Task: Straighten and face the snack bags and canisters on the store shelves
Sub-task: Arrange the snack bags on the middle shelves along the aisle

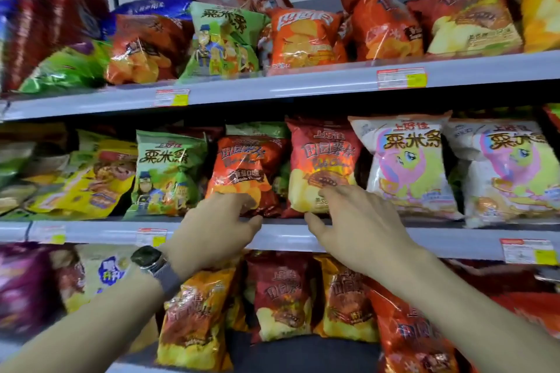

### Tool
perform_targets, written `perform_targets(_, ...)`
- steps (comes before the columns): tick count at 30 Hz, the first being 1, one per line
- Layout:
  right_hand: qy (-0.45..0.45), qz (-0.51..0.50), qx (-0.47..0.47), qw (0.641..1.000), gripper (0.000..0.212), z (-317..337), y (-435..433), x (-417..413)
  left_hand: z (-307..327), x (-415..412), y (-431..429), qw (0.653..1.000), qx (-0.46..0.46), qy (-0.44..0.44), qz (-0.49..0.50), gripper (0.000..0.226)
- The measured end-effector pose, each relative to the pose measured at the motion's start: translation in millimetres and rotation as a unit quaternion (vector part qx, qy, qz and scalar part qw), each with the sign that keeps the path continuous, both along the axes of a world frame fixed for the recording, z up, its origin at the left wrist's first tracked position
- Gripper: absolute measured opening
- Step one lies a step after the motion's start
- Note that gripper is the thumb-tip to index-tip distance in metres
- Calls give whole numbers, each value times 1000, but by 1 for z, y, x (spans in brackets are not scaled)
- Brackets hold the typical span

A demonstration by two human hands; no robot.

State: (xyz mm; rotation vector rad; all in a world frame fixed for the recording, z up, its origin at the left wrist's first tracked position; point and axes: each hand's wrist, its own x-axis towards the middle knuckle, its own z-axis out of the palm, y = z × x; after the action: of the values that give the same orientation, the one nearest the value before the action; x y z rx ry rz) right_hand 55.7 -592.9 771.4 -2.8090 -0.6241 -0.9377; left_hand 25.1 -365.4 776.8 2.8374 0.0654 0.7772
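Observation:
On the middle shelf an orange tomato-flavour chip bag stands upright beside a red chip bag. My left hand, with a watch on its wrist, grips the bottom edge of the orange bag, fingers curled on its front and thumb below. My right hand touches the lower front of the red bag with straight, spread fingers, thumb at the shelf lip. Left of these stands a green corn-stick bag. Two white corn-stick bags stand to the right.
The top shelf holds several tilted bags, with red ones leaning at the far left. Slumped yellow and green bags lie at the middle shelf's left. The bottom shelf carries red and orange chip bags. Price tags line the shelf edges.

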Motion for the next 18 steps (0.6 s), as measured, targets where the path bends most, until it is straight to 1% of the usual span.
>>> perform_targets(2, 4, 15, 22, 1000, 50, -2, 33, 9, 3, -2, 39, 1000, -6, 3, 25, 56)
perform_targets(5, 10, 44, 63, 997, 52, -4, 77, 21, 9, -6, 94, 998, -24, 5, 58, 52)
perform_targets(8, 22, 64, 114, 991, 68, -7, 111, 29, 12, -9, 142, 995, -35, -33, 91, 51)
perform_targets(11, 68, 76, 182, 978, 87, -8, 137, 44, 17, -6, 182, 990, -38, -77, 116, 52)
perform_targets(12, 92, 76, 202, 972, 92, -8, 144, 51, 19, -2, 194, 989, -49, -75, 119, 58)
perform_targets(13, 114, 74, 221, 966, 96, -8, 149, 57, 21, 4, 206, 989, -70, -65, 113, 68)
perform_targets(15, 139, 58, 247, 957, 98, -9, 157, 71, 24, 15, 224, 987, -137, -37, 82, 90)
perform_targets(16, 147, 47, 249, 956, 98, -8, 159, 75, 26, 21, 230, 984, -166, -25, 64, 97)
perform_targets(18, 164, 33, 240, 956, 102, -5, 161, 79, 25, 31, 235, 978, -206, -3, 38, 102)
